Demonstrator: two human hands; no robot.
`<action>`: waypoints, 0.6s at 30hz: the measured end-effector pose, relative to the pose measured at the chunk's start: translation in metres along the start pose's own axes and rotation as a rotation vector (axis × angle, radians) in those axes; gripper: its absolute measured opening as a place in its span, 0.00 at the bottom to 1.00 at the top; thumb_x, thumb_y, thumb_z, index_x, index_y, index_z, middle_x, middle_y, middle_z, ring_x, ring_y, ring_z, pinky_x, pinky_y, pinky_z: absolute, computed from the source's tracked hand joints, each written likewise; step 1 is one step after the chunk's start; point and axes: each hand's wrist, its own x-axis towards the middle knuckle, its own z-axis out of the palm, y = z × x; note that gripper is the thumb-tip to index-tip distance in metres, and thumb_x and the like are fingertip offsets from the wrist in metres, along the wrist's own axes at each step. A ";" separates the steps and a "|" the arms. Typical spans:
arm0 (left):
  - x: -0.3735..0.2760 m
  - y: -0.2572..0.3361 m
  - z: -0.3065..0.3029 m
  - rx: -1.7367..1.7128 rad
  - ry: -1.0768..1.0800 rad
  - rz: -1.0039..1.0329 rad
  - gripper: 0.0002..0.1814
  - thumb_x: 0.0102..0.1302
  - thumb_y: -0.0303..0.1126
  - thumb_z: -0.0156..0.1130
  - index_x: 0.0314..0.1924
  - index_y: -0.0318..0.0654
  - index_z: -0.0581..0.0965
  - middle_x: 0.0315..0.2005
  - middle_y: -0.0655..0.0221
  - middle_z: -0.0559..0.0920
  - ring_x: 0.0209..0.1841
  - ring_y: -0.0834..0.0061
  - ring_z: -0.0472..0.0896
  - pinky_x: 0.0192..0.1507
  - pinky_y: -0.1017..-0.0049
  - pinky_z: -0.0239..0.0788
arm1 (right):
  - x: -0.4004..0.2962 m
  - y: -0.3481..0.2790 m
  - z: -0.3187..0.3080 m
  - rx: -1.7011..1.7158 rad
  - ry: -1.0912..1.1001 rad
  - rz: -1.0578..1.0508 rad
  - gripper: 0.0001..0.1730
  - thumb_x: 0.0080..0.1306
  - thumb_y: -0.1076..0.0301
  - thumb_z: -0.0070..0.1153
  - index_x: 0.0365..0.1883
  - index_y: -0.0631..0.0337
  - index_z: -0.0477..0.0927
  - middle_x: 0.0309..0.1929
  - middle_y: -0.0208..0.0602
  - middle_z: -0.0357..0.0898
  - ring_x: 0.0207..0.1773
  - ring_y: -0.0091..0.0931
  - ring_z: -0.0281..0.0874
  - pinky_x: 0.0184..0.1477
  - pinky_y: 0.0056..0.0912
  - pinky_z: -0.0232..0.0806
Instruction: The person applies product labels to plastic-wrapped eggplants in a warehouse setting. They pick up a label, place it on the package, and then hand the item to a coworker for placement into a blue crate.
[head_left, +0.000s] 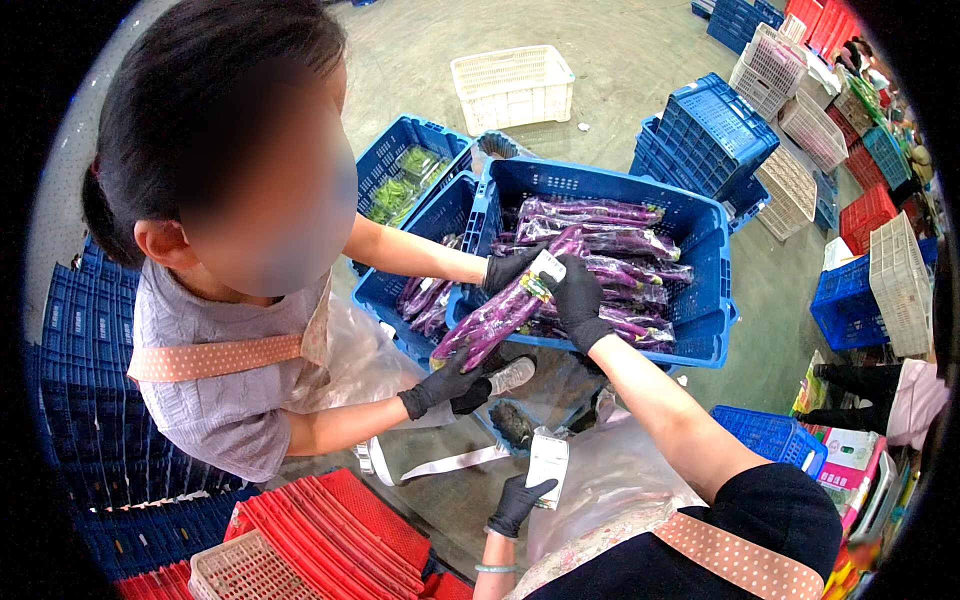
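My right hand, in a black glove, has its fingers at the edge of a small white printed label, which lies against a clear bag of long purple eggplants. Its fingertips are partly hidden. A co-worker's two black-gloved hands support that bag, one near the upper end and the other under the lower end. Low in front of my apron, my left hand, also gloved, grips a folded strip of white labels. Beneath the held bag, a blue crate contains several more bagged eggplants.
The co-worker stands close at left. Another blue crate with bagged eggplants adjoins the first; a crate of packed green vegetables sits behind. Stacked red crates are at lower left, blue crates at right, a cream crate beyond.
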 end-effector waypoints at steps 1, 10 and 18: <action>0.000 -0.002 -0.001 -0.013 -0.002 -0.003 0.16 0.53 0.34 0.65 0.40 0.32 0.78 0.31 0.71 0.81 0.32 0.85 0.76 0.34 0.81 0.69 | -0.004 0.001 0.002 0.001 0.033 -0.020 0.22 0.49 0.61 0.62 0.40 0.61 0.73 0.34 0.44 0.73 0.38 0.40 0.73 0.39 0.43 0.64; -0.008 -0.004 -0.011 0.023 0.000 -0.032 0.16 0.53 0.34 0.65 0.39 0.31 0.78 0.32 0.70 0.81 0.32 0.84 0.77 0.35 0.80 0.69 | -0.018 -0.005 0.008 -0.133 0.142 -0.083 0.37 0.43 0.62 0.65 0.52 0.61 0.66 0.53 0.48 0.64 0.54 0.40 0.64 0.52 0.44 0.56; -0.009 -0.010 -0.017 0.056 0.012 -0.011 0.17 0.52 0.35 0.66 0.39 0.31 0.78 0.32 0.70 0.81 0.32 0.84 0.77 0.35 0.80 0.69 | 0.002 0.004 -0.013 -0.128 0.084 -0.086 0.67 0.33 0.53 0.72 0.65 0.63 0.42 0.63 0.53 0.50 0.63 0.44 0.52 0.61 0.44 0.48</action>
